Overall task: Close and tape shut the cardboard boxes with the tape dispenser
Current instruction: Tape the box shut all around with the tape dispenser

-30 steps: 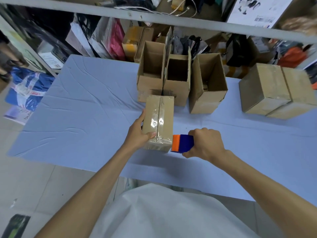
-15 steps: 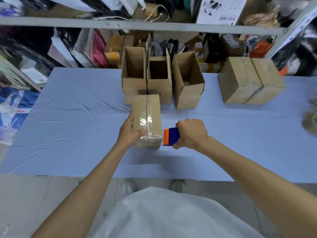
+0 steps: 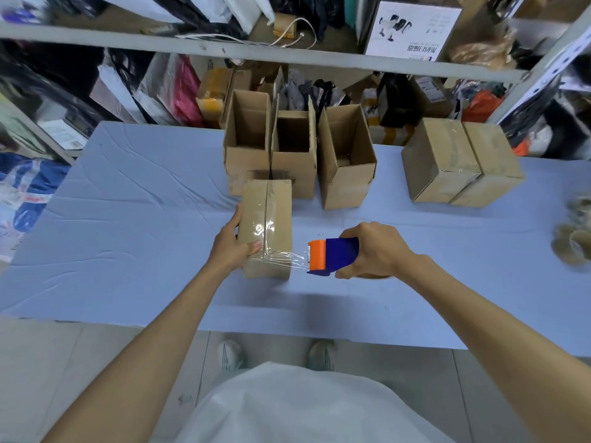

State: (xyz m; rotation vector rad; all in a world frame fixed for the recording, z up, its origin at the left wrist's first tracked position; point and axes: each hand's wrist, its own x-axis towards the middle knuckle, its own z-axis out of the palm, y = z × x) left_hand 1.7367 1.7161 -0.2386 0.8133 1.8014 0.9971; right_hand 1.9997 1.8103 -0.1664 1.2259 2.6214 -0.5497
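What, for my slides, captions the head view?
Left hand steadies closed brown cardboard box while right hand pulls clear tape from blue-orange dispenser.

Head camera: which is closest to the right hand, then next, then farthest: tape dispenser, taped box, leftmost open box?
1. tape dispenser, gripped in the right hand.
2. taped box, just to its left.
3. leftmost open box, farther back behind the taped box.

Cluttered shelf (image 3: 287,55) behind blue table (image 3: 128,219)
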